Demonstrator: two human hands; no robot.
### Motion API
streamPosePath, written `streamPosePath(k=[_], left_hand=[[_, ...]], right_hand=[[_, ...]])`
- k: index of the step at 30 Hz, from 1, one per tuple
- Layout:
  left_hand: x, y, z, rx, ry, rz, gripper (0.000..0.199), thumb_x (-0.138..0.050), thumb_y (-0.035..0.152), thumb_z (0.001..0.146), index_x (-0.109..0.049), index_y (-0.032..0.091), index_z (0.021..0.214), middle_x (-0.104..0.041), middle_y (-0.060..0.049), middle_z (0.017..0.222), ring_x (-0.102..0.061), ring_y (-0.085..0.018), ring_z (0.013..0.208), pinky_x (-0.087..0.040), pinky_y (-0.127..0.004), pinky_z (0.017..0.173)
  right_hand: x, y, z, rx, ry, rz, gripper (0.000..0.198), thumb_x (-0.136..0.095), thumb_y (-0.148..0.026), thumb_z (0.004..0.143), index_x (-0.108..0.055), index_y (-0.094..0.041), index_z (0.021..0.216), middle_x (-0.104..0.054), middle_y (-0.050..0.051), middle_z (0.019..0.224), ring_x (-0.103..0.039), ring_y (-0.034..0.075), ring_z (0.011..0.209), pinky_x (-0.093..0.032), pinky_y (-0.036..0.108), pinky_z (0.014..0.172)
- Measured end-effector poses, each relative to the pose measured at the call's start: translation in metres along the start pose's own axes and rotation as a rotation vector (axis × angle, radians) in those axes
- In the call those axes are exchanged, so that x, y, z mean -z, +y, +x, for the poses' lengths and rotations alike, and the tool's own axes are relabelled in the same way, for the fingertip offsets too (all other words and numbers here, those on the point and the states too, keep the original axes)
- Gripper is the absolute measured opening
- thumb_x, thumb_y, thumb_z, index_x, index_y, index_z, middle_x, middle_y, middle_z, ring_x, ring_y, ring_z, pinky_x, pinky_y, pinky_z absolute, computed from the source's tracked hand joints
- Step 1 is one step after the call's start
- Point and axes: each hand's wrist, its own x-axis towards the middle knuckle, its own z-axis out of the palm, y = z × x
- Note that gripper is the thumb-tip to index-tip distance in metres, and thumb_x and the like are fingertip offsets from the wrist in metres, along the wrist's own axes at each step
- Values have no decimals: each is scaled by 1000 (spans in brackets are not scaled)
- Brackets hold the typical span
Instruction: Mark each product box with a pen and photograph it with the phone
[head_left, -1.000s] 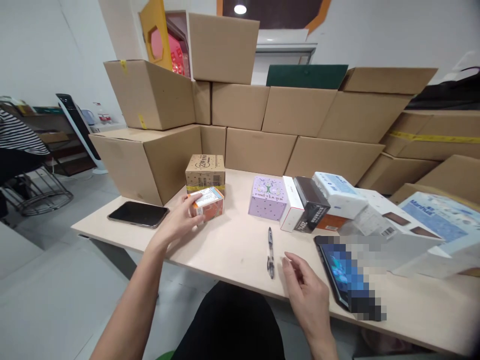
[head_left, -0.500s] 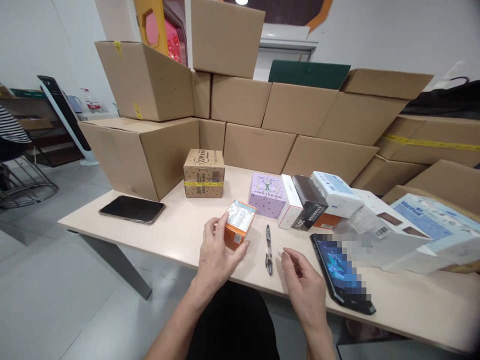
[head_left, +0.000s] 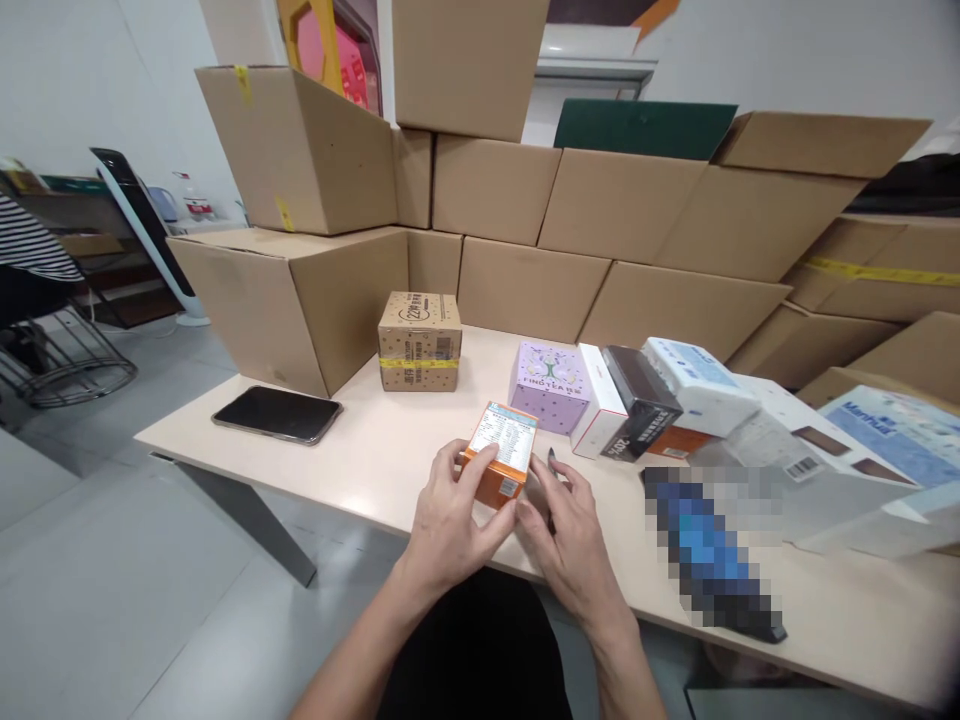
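Observation:
A small orange box (head_left: 487,487) with a white printed label on top sits near the table's front edge, between both hands. My left hand (head_left: 457,510) is closed round its left and front sides, one finger lying along the top edge. My right hand (head_left: 562,525) presses its thumb and fingertips against the right side of the box. A pen (head_left: 552,458) lies under my right hand, only its far end clearly showing. Just behind stands a lilac tea box (head_left: 551,390).
A dark phone (head_left: 277,413) lies at the left. A taped carton (head_left: 420,345) stands mid-table, before stacked cardboard boxes (head_left: 532,285). On the right are a white box (head_left: 598,410), a black box (head_left: 641,405), tissue packs (head_left: 701,385) and a blurred-out device (head_left: 709,555).
My right hand has moved left from the bare tabletop to the orange box, now covering most of the pen. My left hand stays on the box. The view has shifted slightly.

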Motion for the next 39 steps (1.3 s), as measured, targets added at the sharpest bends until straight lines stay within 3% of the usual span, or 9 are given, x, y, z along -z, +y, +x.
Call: streamPosePath(k=[5, 11, 18, 21, 27, 34, 36, 39], left_hand=[[2, -2, -4, -70, 2, -103, 56, -56, 13, 85, -49, 27, 139, -45, -11, 130, -58, -21, 112, -55, -37, 94], [-1, -9, -7, -118, 80, -210, 62, -49, 2, 82, -50, 30, 137, -50, -10, 127, -59, -22, 114, -57, -38, 94], [3, -1, -1, 105, 51, -390, 55, -54, 10, 82, -46, 24, 135, -58, -10, 125, -62, -20, 109, -59, -36, 89], [3, -1, 1, 140, 16, -373, 50, -58, 13, 82, -49, 23, 130, -58, -10, 125, -61, -22, 113, -57, -39, 95], [4, -6, 4, 136, -52, -318, 48, -58, 26, 91, -49, 26, 139, -52, -10, 137, -50, -25, 132, -48, -43, 108], [10, -7, 5, 90, -216, -269, 59, -57, 31, 94, -38, 36, 150, -42, -9, 149, -51, -26, 133, -52, -39, 104], [9, -8, 3, 40, -172, -276, 57, -56, 28, 94, -40, 34, 149, -41, -10, 149, -50, -26, 135, -52, -40, 105], [5, -11, 0, -27, 13, -286, 48, -56, 20, 93, -51, 30, 140, -47, -11, 144, -51, -26, 133, -50, -43, 106]], right_hand=[[-1, 3, -3, 15, 33, -1, 69, -58, -42, 94, -29, -25, 154, -56, 11, 140, -45, 30, 129, -47, 53, 103], [-2, 3, -2, 110, 127, 54, 57, -61, -26, 93, -42, -29, 146, -63, 9, 127, -54, 27, 121, -52, 49, 98], [0, 2, -3, 128, 172, 53, 52, -61, -24, 92, -48, -29, 142, -64, 10, 127, -57, 27, 120, -53, 48, 98], [0, 1, -4, 100, 184, 69, 47, -62, -26, 92, -52, -27, 138, -66, 10, 124, -58, 26, 118, -54, 47, 97], [5, -2, -4, -155, 274, 219, 20, -54, -28, 96, -64, -23, 113, -69, 7, 107, -66, 19, 101, -57, 36, 89], [7, -2, 1, 26, 224, 68, 41, -45, -22, 97, -54, -25, 137, -67, 9, 120, -60, 23, 110, -54, 44, 94], [6, -2, 0, 11, 197, 82, 42, -47, -24, 97, -52, -25, 139, -65, 9, 122, -59, 23, 113, -54, 44, 95], [5, -2, -2, -51, 126, 142, 41, -51, -28, 96, -51, -24, 137, -61, 11, 124, -58, 22, 115, -54, 41, 95]])
